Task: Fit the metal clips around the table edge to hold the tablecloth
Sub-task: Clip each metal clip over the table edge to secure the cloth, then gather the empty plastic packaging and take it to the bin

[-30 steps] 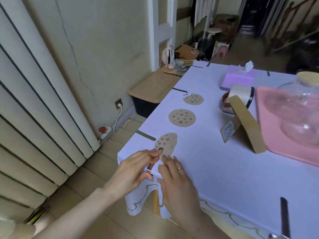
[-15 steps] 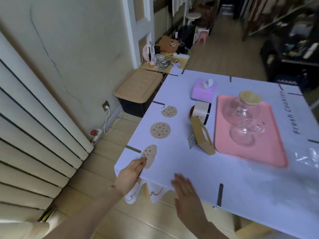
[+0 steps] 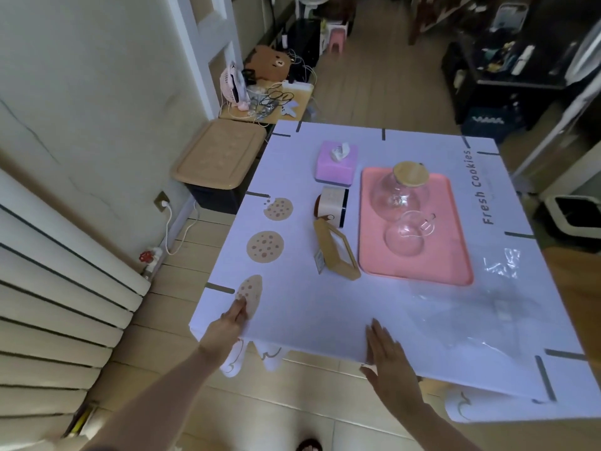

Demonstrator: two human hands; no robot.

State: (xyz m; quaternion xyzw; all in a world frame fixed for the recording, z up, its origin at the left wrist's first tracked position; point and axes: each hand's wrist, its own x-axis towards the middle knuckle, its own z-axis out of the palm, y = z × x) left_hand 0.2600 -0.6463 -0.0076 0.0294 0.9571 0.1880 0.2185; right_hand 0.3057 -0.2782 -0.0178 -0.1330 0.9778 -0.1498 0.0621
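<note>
Showing metal clips (image 3: 220, 288) along its left, top and right sides, the tablecloth (image 3: 325, 307) looked mostly secured, while left hand (image 3: 227, 327) and right hand (image 3: 390, 356) pressed flat, grasping nothing, on the lower-centre edge, where no clip showed.

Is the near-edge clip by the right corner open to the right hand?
Probably yes. The right hand lies open at the near edge, and nothing stands on the tablecloth between it and the clip; the pink tray sits farther back.

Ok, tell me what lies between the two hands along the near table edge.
In the head view, only bare tablecloth lies between the left hand and the right hand; its scalloped hem hangs below the edge.
</note>
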